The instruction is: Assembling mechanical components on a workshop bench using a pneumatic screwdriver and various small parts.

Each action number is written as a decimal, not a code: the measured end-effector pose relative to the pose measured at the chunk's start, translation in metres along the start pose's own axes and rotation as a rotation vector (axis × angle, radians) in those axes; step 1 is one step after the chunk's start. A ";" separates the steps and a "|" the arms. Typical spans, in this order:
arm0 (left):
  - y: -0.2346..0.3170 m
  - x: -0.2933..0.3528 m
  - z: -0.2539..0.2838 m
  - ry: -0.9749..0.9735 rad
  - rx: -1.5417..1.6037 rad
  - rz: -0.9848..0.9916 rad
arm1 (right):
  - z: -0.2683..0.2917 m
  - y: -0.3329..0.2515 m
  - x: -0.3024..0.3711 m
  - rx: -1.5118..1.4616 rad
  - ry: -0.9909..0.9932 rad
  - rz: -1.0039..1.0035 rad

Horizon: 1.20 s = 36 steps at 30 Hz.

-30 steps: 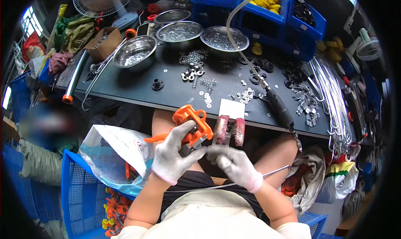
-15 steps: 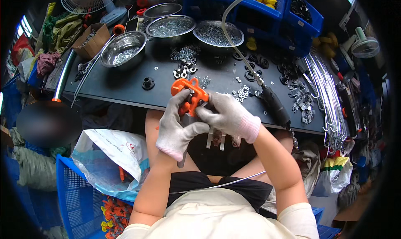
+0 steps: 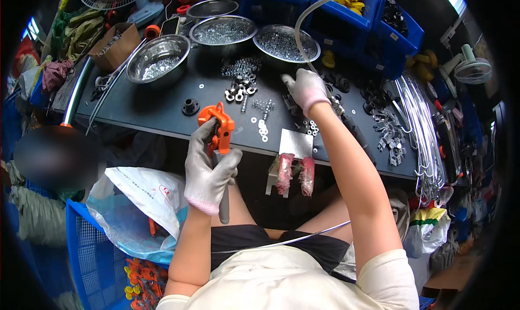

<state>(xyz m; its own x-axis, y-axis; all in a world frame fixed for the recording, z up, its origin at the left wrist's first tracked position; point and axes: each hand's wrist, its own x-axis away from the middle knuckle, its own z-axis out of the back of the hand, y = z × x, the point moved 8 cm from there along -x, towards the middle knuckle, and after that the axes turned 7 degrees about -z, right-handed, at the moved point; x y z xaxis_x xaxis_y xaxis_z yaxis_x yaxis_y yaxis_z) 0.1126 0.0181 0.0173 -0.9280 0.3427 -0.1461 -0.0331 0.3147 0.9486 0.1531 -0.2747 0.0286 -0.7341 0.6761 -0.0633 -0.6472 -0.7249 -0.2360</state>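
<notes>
My left hand, in a grey-white glove, is wrapped round an orange plastic clamp piece with a grey handle, held upright in front of the table's near edge. The orange end points up and the grey handle hangs below my palm. My right hand, gloved too, reaches over the table, just below the right-hand metal bowl of small parts. Its thumb stands apart from the fingers, which are partly hidden, and nothing shows in its grasp. The hose passes behind it.
A metal block with two pink-wrapped prongs sits at the table's near edge. Loose springs, nuts and a black flanged part lie about. A power driver and metal rods are right; a blue crate stands lower left.
My right hand has let go of the orange clamp piece and moved up and right across the table. My left hand has moved slightly left and down, still holding the piece.
</notes>
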 end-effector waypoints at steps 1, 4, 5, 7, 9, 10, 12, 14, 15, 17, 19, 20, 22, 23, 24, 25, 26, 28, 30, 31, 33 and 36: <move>0.000 0.001 -0.003 -0.010 -0.014 0.012 | -0.006 -0.002 -0.004 0.051 -0.004 0.007; 0.006 0.007 -0.011 -0.029 -0.068 0.005 | 0.000 0.003 -0.005 0.063 0.077 0.025; 0.008 0.009 -0.011 -0.036 -0.072 0.003 | 0.016 -0.006 0.008 0.003 0.152 0.073; 0.013 0.014 -0.004 -0.033 -0.094 -0.016 | 0.041 -0.029 0.060 -0.502 -0.037 0.234; 0.013 0.019 -0.002 -0.017 -0.040 -0.014 | 0.042 -0.048 0.136 -1.073 -0.456 0.312; 0.015 0.021 -0.007 -0.031 0.023 -0.019 | 0.042 -0.045 0.170 -1.128 -0.451 0.296; 0.015 0.026 -0.015 -0.062 0.028 -0.012 | 0.047 -0.044 0.208 -1.218 -0.331 0.310; 0.020 0.028 -0.022 -0.092 -0.109 -0.154 | 0.044 -0.036 0.219 -1.369 -0.202 0.215; 0.023 0.033 -0.025 -0.110 -0.101 -0.159 | 0.048 -0.034 0.223 -1.368 -0.173 0.204; 0.025 0.038 -0.028 -0.112 -0.147 -0.173 | 0.045 -0.031 0.227 -1.404 -0.250 0.159; 0.031 0.043 -0.029 -0.117 -0.230 -0.222 | 0.041 -0.030 0.229 -1.446 -0.328 0.080; 0.032 0.045 -0.028 -0.120 -0.233 -0.223 | 0.041 -0.029 0.229 -1.450 -0.327 0.079; 0.039 0.047 -0.028 -0.128 -0.287 -0.286 | 0.039 -0.024 0.229 -1.516 -0.330 0.046; 0.039 0.049 -0.028 -0.126 -0.288 -0.285 | 0.037 -0.021 0.230 -1.467 -0.349 0.009; 0.044 0.050 -0.029 -0.132 -0.350 -0.340 | 0.037 -0.019 0.231 -1.467 -0.351 0.009; 0.049 0.052 -0.030 -0.138 -0.413 -0.395 | 0.034 -0.018 0.232 -1.457 -0.420 -0.013; 0.051 0.053 -0.029 -0.136 -0.415 -0.394 | 0.029 -0.019 0.234 -1.446 -0.488 -0.034; 0.055 0.054 -0.032 -0.186 -0.421 -0.427 | 0.027 -0.018 0.236 -1.487 -0.475 -0.025; 0.057 0.054 -0.031 -0.209 -0.427 -0.392 | 0.028 -0.018 0.238 -1.527 -0.457 -0.019; 0.055 0.054 -0.032 -0.228 -0.435 -0.360 | 0.032 -0.020 0.240 -1.542 -0.400 -0.001; 0.055 0.055 -0.032 -0.233 -0.454 -0.374 | 0.037 -0.019 0.240 -1.557 -0.341 0.015; 0.051 0.053 -0.031 -0.236 -0.452 -0.329 | 0.038 -0.022 0.242 -1.474 -0.388 0.026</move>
<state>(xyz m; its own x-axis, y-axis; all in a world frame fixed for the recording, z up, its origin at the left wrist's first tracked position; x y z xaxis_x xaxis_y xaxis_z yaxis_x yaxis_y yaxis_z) 0.0499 0.0248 0.0662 -0.7366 0.4949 -0.4610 -0.5063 0.0485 0.8610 -0.0182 -0.1004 0.0552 -0.9005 0.4201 0.1120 -0.0299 0.1972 -0.9799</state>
